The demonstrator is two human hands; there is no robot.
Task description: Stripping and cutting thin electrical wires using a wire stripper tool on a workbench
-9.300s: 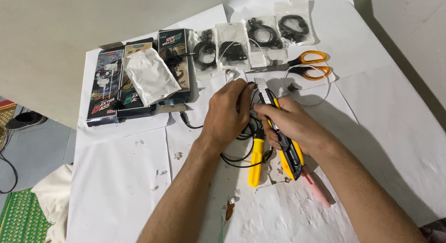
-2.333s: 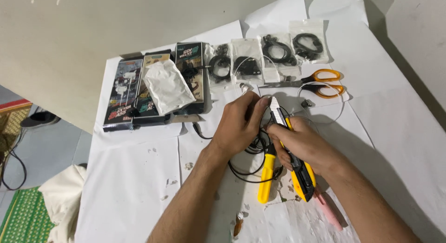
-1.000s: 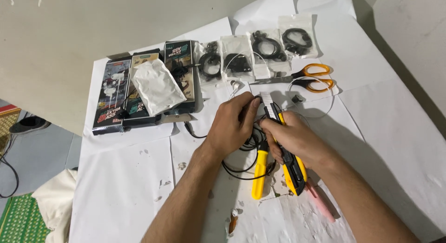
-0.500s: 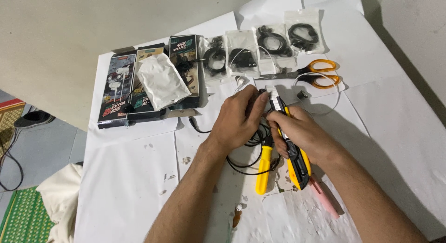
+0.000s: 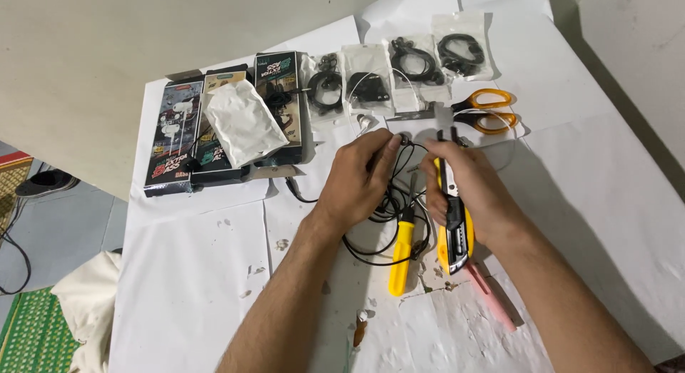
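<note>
My left hand (image 5: 360,177) pinches a thin black earphone cable (image 5: 389,209) near its end, with the rest of the cable looped on the white paper below. My right hand (image 5: 474,191) grips a yellow-and-black utility knife (image 5: 451,220), its tip pointing up toward the cable end. A yellow-handled screwdriver (image 5: 401,255) lies on the paper between my two hands, under the cable loops. The two hands are close together but apart.
Orange-handled scissors (image 5: 485,110) lie just beyond my right hand. Several clear bags of black cables (image 5: 399,63) line the far edge. Dark earphone boxes (image 5: 189,134) and a white pouch (image 5: 242,123) sit at the left. A pink tool (image 5: 492,302) lies near my right forearm.
My hands have drawn slightly apart, and the screwdriver now lies free on the paper between them. The knife stays in my right hand.
</note>
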